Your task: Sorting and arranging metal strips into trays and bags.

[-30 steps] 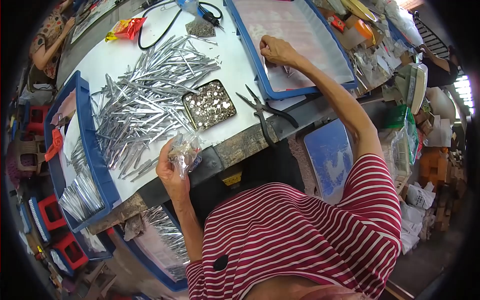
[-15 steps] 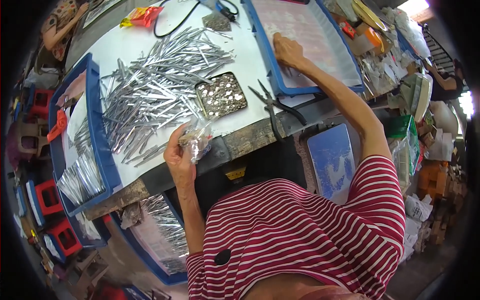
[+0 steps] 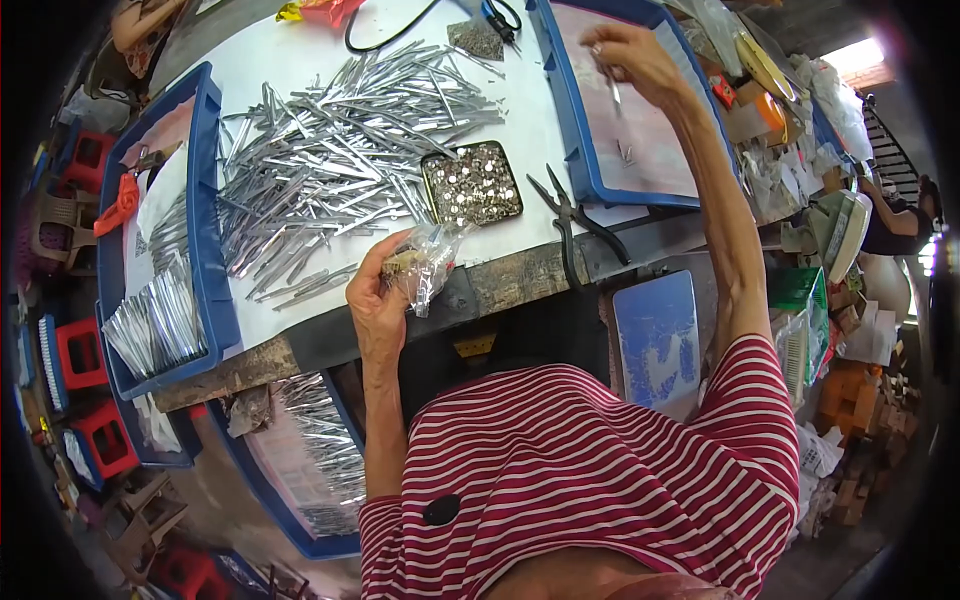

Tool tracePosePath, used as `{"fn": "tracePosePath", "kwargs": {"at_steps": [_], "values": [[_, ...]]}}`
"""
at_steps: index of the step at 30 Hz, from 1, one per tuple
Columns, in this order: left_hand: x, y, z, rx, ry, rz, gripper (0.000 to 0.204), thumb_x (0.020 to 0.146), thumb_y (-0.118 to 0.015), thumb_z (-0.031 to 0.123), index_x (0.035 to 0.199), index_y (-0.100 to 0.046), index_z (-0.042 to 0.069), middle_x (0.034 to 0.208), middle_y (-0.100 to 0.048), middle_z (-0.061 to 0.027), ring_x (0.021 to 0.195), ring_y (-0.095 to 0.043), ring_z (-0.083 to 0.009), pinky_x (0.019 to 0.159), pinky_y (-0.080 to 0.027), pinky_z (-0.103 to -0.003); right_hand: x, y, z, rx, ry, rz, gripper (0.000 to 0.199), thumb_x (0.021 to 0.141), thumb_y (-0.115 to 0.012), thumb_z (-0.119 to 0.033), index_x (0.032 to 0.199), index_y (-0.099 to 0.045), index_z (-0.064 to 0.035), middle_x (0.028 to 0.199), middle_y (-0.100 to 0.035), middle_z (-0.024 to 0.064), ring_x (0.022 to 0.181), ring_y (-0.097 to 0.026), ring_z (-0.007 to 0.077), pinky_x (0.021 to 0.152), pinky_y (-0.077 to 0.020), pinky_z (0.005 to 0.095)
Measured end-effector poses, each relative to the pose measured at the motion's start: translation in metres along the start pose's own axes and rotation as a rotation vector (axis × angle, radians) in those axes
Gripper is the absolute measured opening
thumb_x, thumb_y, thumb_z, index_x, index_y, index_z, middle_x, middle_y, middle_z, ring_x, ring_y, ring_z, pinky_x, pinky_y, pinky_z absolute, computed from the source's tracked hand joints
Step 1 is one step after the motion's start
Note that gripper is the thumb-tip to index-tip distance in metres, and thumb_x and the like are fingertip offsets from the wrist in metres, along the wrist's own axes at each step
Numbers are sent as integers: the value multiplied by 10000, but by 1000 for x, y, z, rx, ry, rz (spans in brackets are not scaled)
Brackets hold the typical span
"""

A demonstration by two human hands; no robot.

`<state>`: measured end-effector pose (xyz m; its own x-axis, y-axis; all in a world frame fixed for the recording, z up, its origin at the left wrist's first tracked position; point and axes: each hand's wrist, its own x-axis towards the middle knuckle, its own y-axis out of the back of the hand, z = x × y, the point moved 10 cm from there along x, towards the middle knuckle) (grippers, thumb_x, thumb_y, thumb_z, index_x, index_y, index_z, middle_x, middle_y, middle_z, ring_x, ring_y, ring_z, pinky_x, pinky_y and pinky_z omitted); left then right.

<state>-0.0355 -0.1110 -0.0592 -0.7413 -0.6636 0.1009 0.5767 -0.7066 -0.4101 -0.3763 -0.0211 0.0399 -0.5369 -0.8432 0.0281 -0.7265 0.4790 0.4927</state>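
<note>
My left hand (image 3: 380, 300) is closed around a crumpled clear plastic bag (image 3: 430, 265) at the table's front edge; something brownish shows inside, its kind unclear. Over the blue tray (image 3: 575, 120) at the right, my right hand (image 3: 635, 62) pinches a thin silvery metal piece (image 3: 615, 92) that points down. A few small slivers (image 3: 627, 155) lie on that tray's pale bottom. Between my hands stands a dark square tin (image 3: 472, 185) of small round metal bits. Black-handled pliers (image 3: 570, 220) lie beside it, jaws apart, handles overhanging the edge.
A wide heap of flat metal strips (image 3: 330, 150) covers the white tabletop. Another blue tray (image 3: 215, 240) with bundled strips stands left; a third tray (image 3: 325, 545) sits below the table. A black cable (image 3: 395, 45) lies at the back. Other people are at the far left and right.
My right hand has lifted from the tray's near left side and moved right and farther away, with the thin metal piece in its fingers. My left hand still holds the bag.
</note>
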Motion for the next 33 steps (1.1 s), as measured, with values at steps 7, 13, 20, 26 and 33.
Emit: {"fn": "tracePosePath", "kwargs": {"at_steps": [7, 13, 20, 26, 33], "values": [[2, -7, -4, -43, 47, -15, 425, 730, -628, 144, 1083, -475, -34, 963, -545, -67, 865, -515, -118, 778, -398, -227, 74, -158, -12, -379, 168, -170, 206, 635, -483, -109, 788, -543, 15, 669, -543, 102, 571, -497, 185, 530, -406, 307], [-1, -3, -4, -57, 60, 0, 409, 730, -619, 118, 1081, -477, -35, 974, -541, -69, 868, -511, -118, 784, -393, -229, 67, -165, -55, -362, 338, -68, 288, 760, -404, -138, 978, -501, 22, 796, -564, 114, 632, -565, 169, 579, -484, 299], [-2, 1, -5, 8, 84, 13, 387, 724, -610, 88, 1071, -489, -32, 962, -540, -62, 854, -509, -110, 779, -392, -225, -13, -12, -1, -308, 110, 145, 192, 772, -474, -176, 782, -535, 7, 596, -493, 25, 528, -496, 84, 466, -414, 222], [-1, 10, -7, 186, 14, 37, 330, 728, -526, 6, 1056, -502, -22, 978, -547, -71, 863, -514, -118, 772, -392, -229, -98, 22, 101, -353, -357, 44, 204, 715, -499, -181, 711, -502, 23, 585, -496, 71, 493, -499, 133, 434, -404, 252], [0, 1, -5, 60, 28, 56, 320, 757, -519, 17, 1071, -480, -34, 932, -561, -87, 805, -539, -119, 737, -424, -221, -95, 10, 101, -650, -282, 15, 365, 647, -590, -295, 799, -485, 20, 715, -545, 174, 688, -541, 276, 611, -422, 332]]}}
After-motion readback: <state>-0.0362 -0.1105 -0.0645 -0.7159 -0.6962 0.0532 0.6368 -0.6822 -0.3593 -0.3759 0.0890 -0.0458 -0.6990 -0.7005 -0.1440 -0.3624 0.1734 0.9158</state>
